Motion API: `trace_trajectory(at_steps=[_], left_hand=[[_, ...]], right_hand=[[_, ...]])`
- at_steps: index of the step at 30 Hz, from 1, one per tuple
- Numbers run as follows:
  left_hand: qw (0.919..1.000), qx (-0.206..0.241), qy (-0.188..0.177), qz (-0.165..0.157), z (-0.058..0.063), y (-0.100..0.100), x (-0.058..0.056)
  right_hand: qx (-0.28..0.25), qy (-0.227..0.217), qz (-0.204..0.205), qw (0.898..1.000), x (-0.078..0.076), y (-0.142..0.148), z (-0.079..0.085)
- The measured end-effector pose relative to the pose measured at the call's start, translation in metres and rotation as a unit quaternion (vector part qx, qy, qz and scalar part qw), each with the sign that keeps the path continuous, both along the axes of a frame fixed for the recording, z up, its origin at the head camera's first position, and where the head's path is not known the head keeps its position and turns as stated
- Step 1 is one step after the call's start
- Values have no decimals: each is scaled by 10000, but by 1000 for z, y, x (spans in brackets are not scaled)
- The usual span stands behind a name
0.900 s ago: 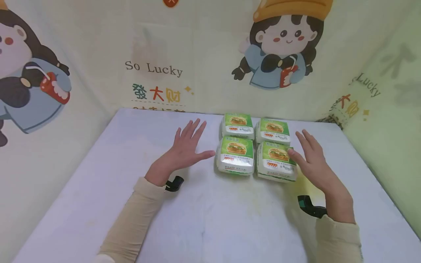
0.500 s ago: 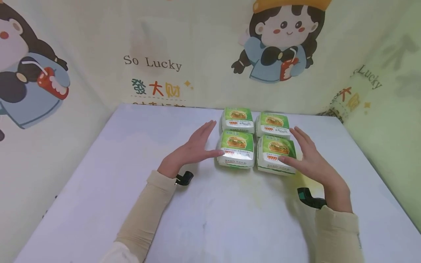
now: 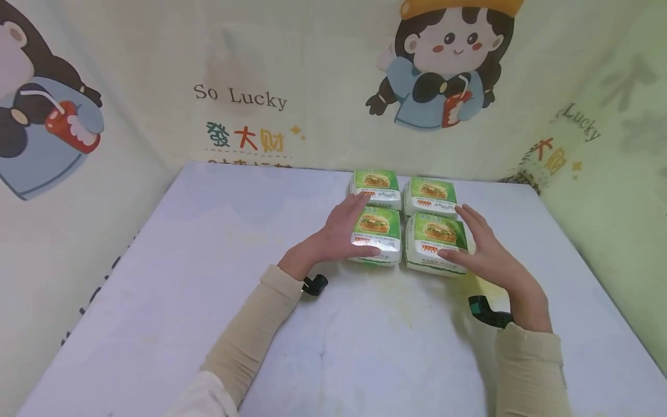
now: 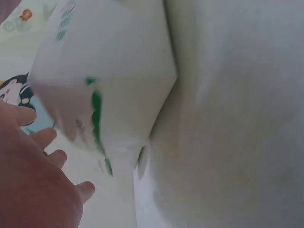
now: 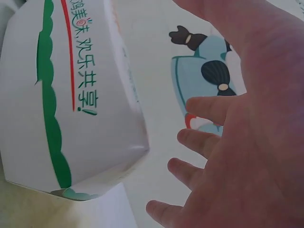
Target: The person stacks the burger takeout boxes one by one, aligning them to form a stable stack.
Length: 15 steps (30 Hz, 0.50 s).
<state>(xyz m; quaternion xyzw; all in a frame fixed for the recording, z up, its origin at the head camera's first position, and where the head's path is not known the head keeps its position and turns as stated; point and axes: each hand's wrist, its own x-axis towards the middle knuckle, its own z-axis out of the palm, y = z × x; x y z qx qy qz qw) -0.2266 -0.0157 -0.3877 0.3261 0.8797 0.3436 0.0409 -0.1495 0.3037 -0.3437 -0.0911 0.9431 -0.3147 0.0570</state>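
Note:
Several green-and-white burger boxes stand close together on a white table in the head view. At the front left is one box [image 3: 383, 231], partly hidden by my left hand [image 3: 339, 234], whose thumb and fingers spread over its left side. Beside it, the front right box [image 3: 435, 240] has my right hand [image 3: 487, 252] at its right side, thumb overlapping its top. In the right wrist view those fingers [image 5: 192, 173] stretch out apart from the box wall [image 5: 95, 128]. The left wrist view has the fingers [image 4: 57, 156] extended beside a white box [image 4: 123, 61].
Behind the front pair stand a back left box [image 3: 377, 180] and a back right box [image 3: 429, 194], near the far edge of the table [image 3: 250, 243]. A printed cloth [image 3: 333, 81] hangs behind and at both sides. Each wrist carries a black camera mount [image 3: 490, 313].
My left hand has moved right, from beside the boxes to over the front left one. The right hand has shifted slightly left, its thumb further over the front right box. The boxes stay put.

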Motion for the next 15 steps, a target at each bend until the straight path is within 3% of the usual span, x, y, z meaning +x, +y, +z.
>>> trace_trajectory(at_steps=[9, 15], left_hand=[[9985, -463, -259, 132, -8, 0, 8], [9993, -286, -141, 211, -10, -1, 8]], right_hand=[[109, -139, 70, 9998, 1, 1, -6], [107, -117, 113, 9998, 1, 0, -6]])
